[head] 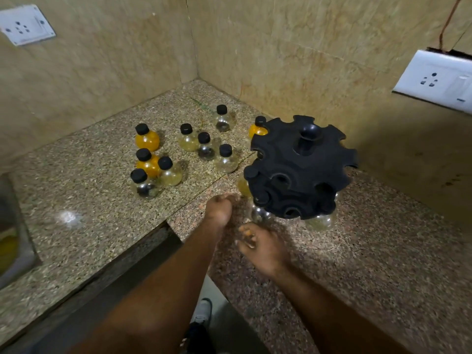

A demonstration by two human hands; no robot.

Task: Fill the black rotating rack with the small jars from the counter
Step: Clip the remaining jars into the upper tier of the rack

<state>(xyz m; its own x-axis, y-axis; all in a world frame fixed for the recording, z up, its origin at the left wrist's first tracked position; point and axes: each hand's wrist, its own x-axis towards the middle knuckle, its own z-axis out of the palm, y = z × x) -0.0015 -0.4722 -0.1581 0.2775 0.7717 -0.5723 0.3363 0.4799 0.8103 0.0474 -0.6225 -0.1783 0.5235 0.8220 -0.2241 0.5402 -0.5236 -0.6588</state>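
The black rotating rack (301, 164) stands on the right part of the counter, with jars hanging in its lower slots, among them a clear one (258, 214) and a yellowish one (242, 186). Several small round jars with black caps stand loose to its left: orange ones (147, 140), pale yellow ones (170, 173) and clear ones (223, 121). My left hand (220, 208) is at the rack's lower left with its fingers curled toward the yellowish jar; blur hides whether it holds it. My right hand (260, 245) hovers just below the rack with loosely curled fingers and nothing visible in them.
The speckled granite counter (84, 195) fills a corner between two tiled walls. A socket plate (434, 80) sits on the right wall and another (25, 24) on the left wall. A sink edge (15, 233) shows at far left. The counter's front edge runs below my arms.
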